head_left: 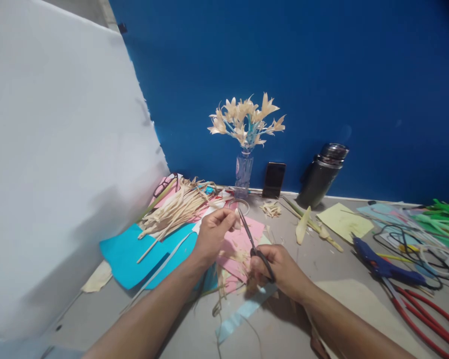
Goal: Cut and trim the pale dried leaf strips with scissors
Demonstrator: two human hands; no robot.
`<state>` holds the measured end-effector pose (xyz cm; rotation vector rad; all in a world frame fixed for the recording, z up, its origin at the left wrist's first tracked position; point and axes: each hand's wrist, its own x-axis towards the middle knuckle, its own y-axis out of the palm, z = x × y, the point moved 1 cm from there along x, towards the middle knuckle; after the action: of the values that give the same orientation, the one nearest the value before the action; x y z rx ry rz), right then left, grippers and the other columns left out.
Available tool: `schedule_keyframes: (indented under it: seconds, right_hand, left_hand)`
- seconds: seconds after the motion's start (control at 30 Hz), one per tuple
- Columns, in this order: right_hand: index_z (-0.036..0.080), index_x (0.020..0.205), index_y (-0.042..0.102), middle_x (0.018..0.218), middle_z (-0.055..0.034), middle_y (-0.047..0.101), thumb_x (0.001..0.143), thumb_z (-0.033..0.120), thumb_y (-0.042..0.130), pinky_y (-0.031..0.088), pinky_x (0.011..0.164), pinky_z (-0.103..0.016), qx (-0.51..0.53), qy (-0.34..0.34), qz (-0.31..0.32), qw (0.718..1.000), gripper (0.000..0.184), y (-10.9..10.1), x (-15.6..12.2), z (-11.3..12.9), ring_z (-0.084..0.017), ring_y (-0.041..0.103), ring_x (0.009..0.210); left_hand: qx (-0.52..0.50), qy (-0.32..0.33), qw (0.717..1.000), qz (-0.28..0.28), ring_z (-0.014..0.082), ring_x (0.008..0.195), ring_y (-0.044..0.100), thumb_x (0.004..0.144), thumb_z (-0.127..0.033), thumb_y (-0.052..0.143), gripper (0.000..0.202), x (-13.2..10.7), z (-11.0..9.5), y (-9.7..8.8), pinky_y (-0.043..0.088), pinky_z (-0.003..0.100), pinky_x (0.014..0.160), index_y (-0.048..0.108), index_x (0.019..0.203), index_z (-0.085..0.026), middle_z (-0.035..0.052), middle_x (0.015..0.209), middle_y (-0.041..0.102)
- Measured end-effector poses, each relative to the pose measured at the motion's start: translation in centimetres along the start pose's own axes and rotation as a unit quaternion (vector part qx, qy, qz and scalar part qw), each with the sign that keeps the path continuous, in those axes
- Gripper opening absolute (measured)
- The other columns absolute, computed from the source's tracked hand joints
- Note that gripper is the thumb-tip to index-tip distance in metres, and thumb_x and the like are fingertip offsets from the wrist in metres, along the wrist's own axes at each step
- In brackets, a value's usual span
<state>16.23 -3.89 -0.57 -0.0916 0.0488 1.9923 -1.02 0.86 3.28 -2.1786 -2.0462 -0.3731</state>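
My right hand [271,264] grips a pair of black-handled scissors [250,234], fingers in the loops and blades pointing up and away. Close to the blade tips, my left hand [216,232] pinches a small pale piece [237,219], which looks like dried husk; the fingers cover most of it. Under both hands lies pink paper [234,262] strewn with husk scraps. A light-blue paper strip [245,314] rests on the table nearer to me. To the left, a bundle of dried husk strips [175,209] lies over blue paper sheets [125,254].
Pale husk flowers [243,119] stand in a clear bottle [243,174] at the back. Beside it are a phone [274,180] and a leaning dark flask [322,177]. A blue glue gun [387,267], red-handled scissors [415,314] and green pipe cleaners [441,224] lie at right.
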Motion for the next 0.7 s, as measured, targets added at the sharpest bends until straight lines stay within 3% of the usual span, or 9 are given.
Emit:
schedule_keyframes:
  seconds: [0.27,0.7]
  right_hand:
    - [0.016,0.061,0.053,0.05,0.0016,0.055,0.071,0.065,0.07,0.034,0.044,-0.021,0.004,0.004,-0.001,1.0,0.052,-0.2,0.1,0.1,-0.01,0.048,0.043]
    - [0.015,0.062,0.059,0.051,0.0002,0.056,0.071,0.067,0.069,0.038,0.046,-0.022,0.017,0.003,0.013,1.0,0.054,0.5,-0.1,-0.3,-0.011,0.049,0.046]
  left_hand:
    - [-0.021,-0.001,1.0,-0.021,0.0078,0.052,0.041,0.074,-0.027,0.072,0.014,-0.2,-0.4,0.1,0.032,0.023,0.051,0.065,0.071,-0.015,-0.0039,0.056,0.053]
    - [-0.078,-0.059,0.995,0.005,0.006,0.046,0.034,0.073,-0.027,0.064,0.019,-1.0,-0.3,1.5,0.027,0.021,0.047,0.048,0.066,-0.019,-0.007,0.051,0.044]
